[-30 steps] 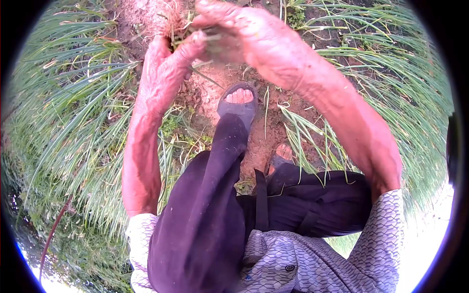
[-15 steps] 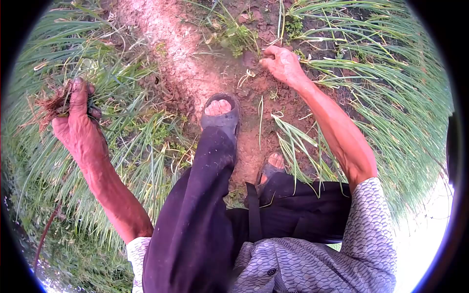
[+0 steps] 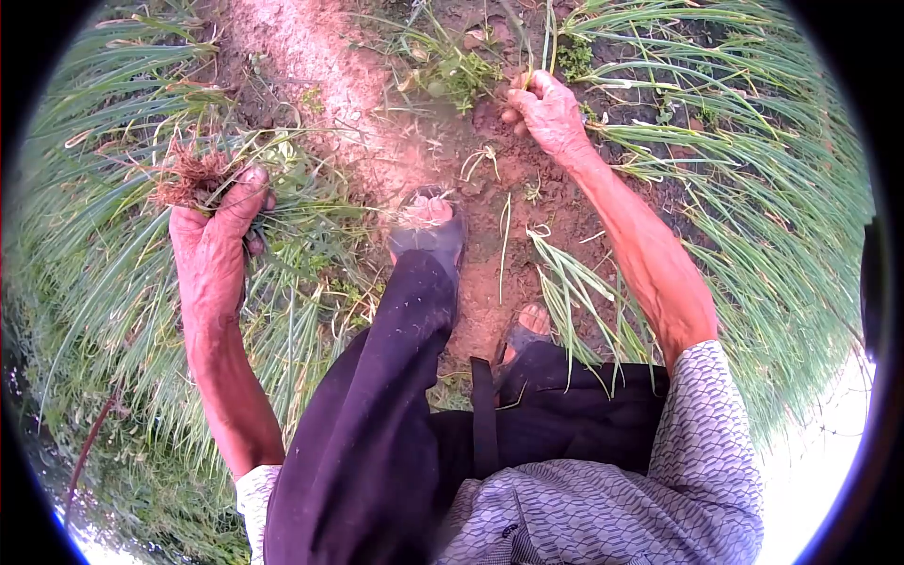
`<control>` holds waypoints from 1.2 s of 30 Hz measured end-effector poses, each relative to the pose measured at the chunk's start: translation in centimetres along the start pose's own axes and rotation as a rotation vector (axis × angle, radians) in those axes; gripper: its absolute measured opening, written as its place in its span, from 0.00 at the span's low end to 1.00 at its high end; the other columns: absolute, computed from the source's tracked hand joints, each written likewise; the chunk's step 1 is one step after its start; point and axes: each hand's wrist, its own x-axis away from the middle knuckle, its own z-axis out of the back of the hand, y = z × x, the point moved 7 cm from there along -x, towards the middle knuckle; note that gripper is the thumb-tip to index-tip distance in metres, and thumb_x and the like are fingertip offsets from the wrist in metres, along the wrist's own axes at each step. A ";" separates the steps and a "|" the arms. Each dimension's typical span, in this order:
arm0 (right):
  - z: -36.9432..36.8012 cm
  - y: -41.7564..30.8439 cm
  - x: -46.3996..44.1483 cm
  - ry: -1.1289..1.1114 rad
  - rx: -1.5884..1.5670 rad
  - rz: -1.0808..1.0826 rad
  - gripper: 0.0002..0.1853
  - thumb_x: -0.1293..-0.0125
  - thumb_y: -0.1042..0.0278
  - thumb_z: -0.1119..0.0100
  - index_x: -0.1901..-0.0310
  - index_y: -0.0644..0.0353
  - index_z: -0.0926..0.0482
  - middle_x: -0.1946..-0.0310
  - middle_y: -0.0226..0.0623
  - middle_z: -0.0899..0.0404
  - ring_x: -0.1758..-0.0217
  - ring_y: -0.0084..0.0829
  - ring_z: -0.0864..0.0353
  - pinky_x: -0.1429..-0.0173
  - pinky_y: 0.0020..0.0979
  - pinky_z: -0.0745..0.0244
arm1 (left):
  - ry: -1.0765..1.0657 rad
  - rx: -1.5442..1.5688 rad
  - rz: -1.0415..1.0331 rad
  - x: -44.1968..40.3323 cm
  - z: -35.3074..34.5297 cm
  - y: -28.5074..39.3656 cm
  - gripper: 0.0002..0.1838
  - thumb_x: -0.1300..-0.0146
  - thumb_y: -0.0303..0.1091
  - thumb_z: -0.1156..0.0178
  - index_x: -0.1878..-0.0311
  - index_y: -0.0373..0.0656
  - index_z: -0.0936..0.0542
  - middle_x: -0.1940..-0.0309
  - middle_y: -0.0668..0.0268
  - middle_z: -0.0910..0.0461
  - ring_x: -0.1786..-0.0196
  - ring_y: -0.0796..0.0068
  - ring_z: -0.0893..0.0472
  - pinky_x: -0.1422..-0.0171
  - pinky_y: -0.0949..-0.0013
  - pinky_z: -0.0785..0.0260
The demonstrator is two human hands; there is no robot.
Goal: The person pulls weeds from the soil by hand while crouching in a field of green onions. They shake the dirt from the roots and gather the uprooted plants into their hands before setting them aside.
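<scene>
Head camera view: the person's left hand [image 3: 215,250] is at the left of the field, closed around a bundle of uprooted green-stemmed plants with a matted reddish-brown root mass [image 3: 196,177]; the thumb presses across the bundle, the root mass projects beyond the thumb side, and the thin green stems extend rightward from the grip; the bundle is above the long, narrow-leaved green crop rows on the left [image 3: 104,179], clear of the bare reddish-brown soil strip [image 3: 315,89]; the person's right hand [image 3: 551,113] is at the upper right of centre, palm side down, fingers curled inward, beside thin upright green stalks [image 3: 550,42]; it cannot be told whether the fingertips are pressed together on a stalk; a low, leafy green weed clump [image 3: 463,77] is just to the left of this hand; similar long-leaved green crop rows on the right [image 3: 744,179] lie beyond the right forearm; a small pale withered sprig [image 3: 482,160] and a single thin pale-green leaf [image 3: 506,247] lie on the soil; a loose spray of long pale-green leaves [image 3: 570,287] spreads near the rear foot, its tips overlapping the dark fabric trousers [image 3: 372,424]; a dark grey open-toed sandal [image 3: 428,238] covers the forward foot.
</scene>
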 end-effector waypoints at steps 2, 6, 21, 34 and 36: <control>0.0 -0.2 -0.3 0.068 0.107 0.103 0.12 0.37 0.66 0.44 0.55 0.63 0.24 0.70 0.34 0.20 0.70 0.23 0.21 0.67 0.26 0.25 | -0.042 -0.056 0.049 0.5 -0.8 -0.1 0.14 0.42 0.38 0.33 0.56 0.43 0.22 0.70 0.72 0.19 0.70 0.85 0.23 0.74 0.80 0.38; -1.5 -3.4 -0.3 0.087 0.579 0.387 0.21 0.46 0.64 0.40 0.49 0.57 0.24 0.68 0.40 0.22 0.61 0.37 0.20 0.55 0.38 0.26 | -0.159 -0.105 0.092 1.9 -1.2 0.0 0.14 0.42 0.39 0.34 0.56 0.44 0.22 0.73 0.72 0.21 0.73 0.86 0.25 0.76 0.80 0.39; -2.3 -2.6 -1.0 0.112 0.672 0.578 0.10 0.47 0.68 0.34 0.66 0.58 0.23 0.71 0.39 0.21 0.64 0.39 0.20 0.62 0.38 0.28 | -0.139 0.193 0.106 6.5 -2.8 1.1 0.16 0.44 0.34 0.33 0.54 0.43 0.24 0.69 0.71 0.20 0.70 0.82 0.22 0.79 0.82 0.40; -3.5 -4.2 0.4 -0.017 0.386 0.304 0.31 0.53 0.60 0.33 0.44 0.57 0.25 0.56 0.41 0.20 0.55 0.33 0.21 0.48 0.32 0.27 | -0.131 0.144 0.166 5.5 -2.7 -0.1 0.19 0.44 0.36 0.32 0.52 0.43 0.26 0.70 0.71 0.21 0.70 0.83 0.23 0.77 0.80 0.39; -4.6 -4.4 0.3 0.085 0.654 0.376 0.29 0.52 0.58 0.34 0.44 0.53 0.24 0.53 0.45 0.23 0.50 0.41 0.23 0.46 0.38 0.28 | -0.130 0.119 0.170 5.4 -2.6 -0.2 0.19 0.45 0.36 0.32 0.52 0.44 0.26 0.70 0.71 0.21 0.70 0.83 0.23 0.77 0.80 0.39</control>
